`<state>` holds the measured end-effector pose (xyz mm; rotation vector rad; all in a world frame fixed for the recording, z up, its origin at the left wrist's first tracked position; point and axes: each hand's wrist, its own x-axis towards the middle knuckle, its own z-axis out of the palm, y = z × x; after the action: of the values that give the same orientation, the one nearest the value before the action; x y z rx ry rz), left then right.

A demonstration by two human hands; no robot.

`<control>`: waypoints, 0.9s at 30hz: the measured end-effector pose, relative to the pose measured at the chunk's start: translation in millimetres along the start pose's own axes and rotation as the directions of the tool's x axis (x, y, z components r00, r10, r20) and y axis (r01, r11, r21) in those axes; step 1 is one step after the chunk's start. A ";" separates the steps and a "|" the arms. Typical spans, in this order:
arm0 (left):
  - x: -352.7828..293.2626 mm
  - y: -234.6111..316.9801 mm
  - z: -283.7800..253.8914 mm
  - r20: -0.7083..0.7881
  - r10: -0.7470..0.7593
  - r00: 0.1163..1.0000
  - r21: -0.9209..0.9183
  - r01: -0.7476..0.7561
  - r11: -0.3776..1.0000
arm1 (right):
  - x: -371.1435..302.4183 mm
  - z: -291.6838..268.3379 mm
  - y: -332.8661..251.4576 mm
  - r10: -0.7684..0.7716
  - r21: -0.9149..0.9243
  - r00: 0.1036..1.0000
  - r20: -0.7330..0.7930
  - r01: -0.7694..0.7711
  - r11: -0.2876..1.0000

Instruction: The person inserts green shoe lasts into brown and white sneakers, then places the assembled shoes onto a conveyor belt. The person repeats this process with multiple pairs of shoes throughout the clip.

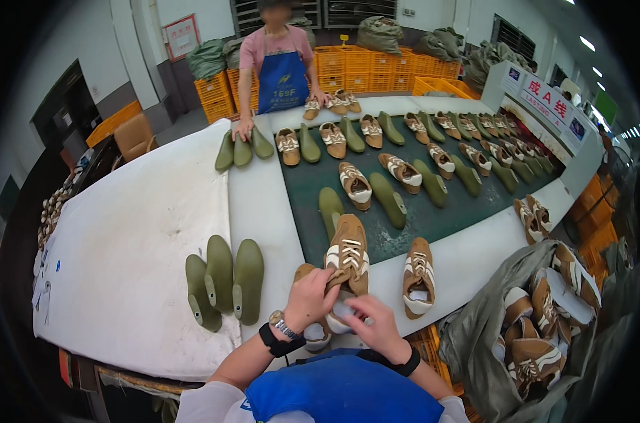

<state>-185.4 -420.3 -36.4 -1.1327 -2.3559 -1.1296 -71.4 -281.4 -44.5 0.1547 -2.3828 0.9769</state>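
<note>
A tan suede sneaker (349, 248) with white stripes and tan laces is in front of me, toe pointing away. My left hand (311, 299) is closed on its collar and tongue. At the white-lined heel opening, the bent fingers of my right hand (376, 324) grip the rim; they are slightly blurred. Another sneaker (318, 337) lies under my left hand, mostly hidden. To the right stands a matching sneaker (419, 276) on the white table edge. A green shoe last (330, 208) lies just beyond the held shoe.
Three green lasts (220, 275) lie left on the white padded table (137, 240). The dark green belt (309, 236) carries rows of sneakers and lasts. A grey sack (475, 338) full of sneakers sits at right. Across, a person (281, 67) touches other lasts (242, 151).
</note>
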 end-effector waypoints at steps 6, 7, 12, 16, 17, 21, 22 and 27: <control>-32.5 13.5 -2.1 0.113 0.038 0.993 -0.024 -0.036 0.999 | -5.0 -11.9 1.8 0.095 -0.075 0.995 -0.023 -0.096 0.993; -35.4 15.5 -3.5 0.123 0.034 0.992 -0.029 -0.031 0.999 | -7.2 -11.7 0.0 0.096 -0.064 0.995 -0.022 -0.097 0.993; -35.4 23.6 -10.8 0.152 0.006 0.988 -0.014 -0.004 1.000 | -11.5 -12.0 -5.2 0.124 0.002 0.991 0.048 -0.124 0.992; -36.2 23.9 -9.9 0.153 -0.009 0.988 -0.040 0.016 0.999 | -14.8 -12.0 -1.5 0.161 0.076 0.981 0.109 -0.170 0.983; -37.8 21.7 -8.2 0.151 0.022 0.988 -0.025 -0.019 1.000 | -16.7 -12.4 1.5 0.147 0.095 0.977 0.152 -0.162 0.982; -46.1 8.8 -4.3 0.204 -0.057 0.977 -0.084 0.075 0.994 | -28.5 -18.5 16.3 0.015 0.199 0.961 0.277 -0.073 0.977; -46.1 6.2 -3.8 0.229 -0.080 0.970 -0.099 0.105 0.989 | -30.7 -20.6 20.4 -0.002 0.224 0.964 0.266 -0.059 0.973; -22.5 16.8 -7.7 0.397 0.020 0.918 -0.051 0.000 0.999 | -23.9 -14.4 27.1 0.046 0.275 0.993 0.106 -0.074 0.959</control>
<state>-158.5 -431.6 -35.0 -1.5146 -2.6243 -1.0384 -53.0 -254.3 -65.6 0.2417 -2.3375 1.3618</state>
